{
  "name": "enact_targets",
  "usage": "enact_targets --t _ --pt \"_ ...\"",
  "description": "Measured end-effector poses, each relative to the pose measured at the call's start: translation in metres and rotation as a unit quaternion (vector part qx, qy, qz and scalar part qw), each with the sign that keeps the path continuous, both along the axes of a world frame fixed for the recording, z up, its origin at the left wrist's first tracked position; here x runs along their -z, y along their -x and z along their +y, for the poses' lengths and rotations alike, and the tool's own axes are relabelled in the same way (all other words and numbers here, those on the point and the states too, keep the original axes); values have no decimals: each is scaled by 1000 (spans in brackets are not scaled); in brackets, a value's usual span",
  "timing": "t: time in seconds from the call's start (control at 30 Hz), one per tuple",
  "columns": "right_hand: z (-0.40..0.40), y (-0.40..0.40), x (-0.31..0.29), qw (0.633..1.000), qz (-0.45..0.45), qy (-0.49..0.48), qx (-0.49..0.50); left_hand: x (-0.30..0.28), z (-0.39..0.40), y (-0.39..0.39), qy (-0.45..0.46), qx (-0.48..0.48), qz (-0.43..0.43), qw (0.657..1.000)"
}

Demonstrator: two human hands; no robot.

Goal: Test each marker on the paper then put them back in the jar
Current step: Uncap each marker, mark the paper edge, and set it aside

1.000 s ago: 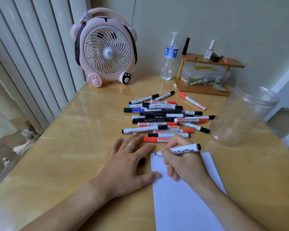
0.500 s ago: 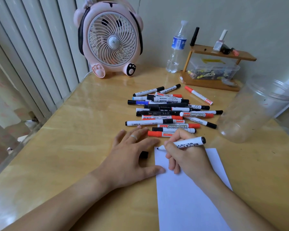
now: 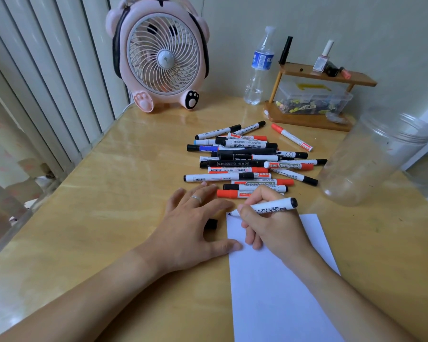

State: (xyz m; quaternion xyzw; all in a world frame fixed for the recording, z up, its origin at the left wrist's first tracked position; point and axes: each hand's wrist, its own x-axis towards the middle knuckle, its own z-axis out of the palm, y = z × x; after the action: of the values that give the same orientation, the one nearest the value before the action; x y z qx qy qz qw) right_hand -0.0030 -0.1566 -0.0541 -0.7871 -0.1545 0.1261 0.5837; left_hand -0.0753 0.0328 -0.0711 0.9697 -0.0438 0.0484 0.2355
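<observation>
"Why does the left hand (image 3: 195, 225) lie flat, fingers spread?"

"It seems to pin the white paper (image 3: 277, 280); its thumb touches the sheet's left edge. It holds nothing. The black cap (image 3: 211, 223) sits just under it, probably kept within reach for recapping."

"And the right hand (image 3: 274, 225)?"

"It pinches an uncapped black whiteboard marker (image 3: 269, 208), tip at the paper's top corner. The marker pile (image 3: 247, 164) waits just beyond, and the clear jar (image 3: 373, 159) stands empty at the right."
</observation>
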Motion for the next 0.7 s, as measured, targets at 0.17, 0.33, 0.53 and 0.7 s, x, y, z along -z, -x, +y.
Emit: enact_targets --t 0.17,0.33,0.53,0.7 --pt "1 -1 1 1000 -6 13 1 1 0 -1 2 2 -8 1000" --pt "1 -1 1 1000 -1 8 15 3 0 -1 24 3 -22 999" --pt "1 1 0 1000 -5 15 0 4 0 -2 23 2 -27 999" --pt "2 0 1 1000 -9 10 23 4 1 -1 26 3 -29 999"
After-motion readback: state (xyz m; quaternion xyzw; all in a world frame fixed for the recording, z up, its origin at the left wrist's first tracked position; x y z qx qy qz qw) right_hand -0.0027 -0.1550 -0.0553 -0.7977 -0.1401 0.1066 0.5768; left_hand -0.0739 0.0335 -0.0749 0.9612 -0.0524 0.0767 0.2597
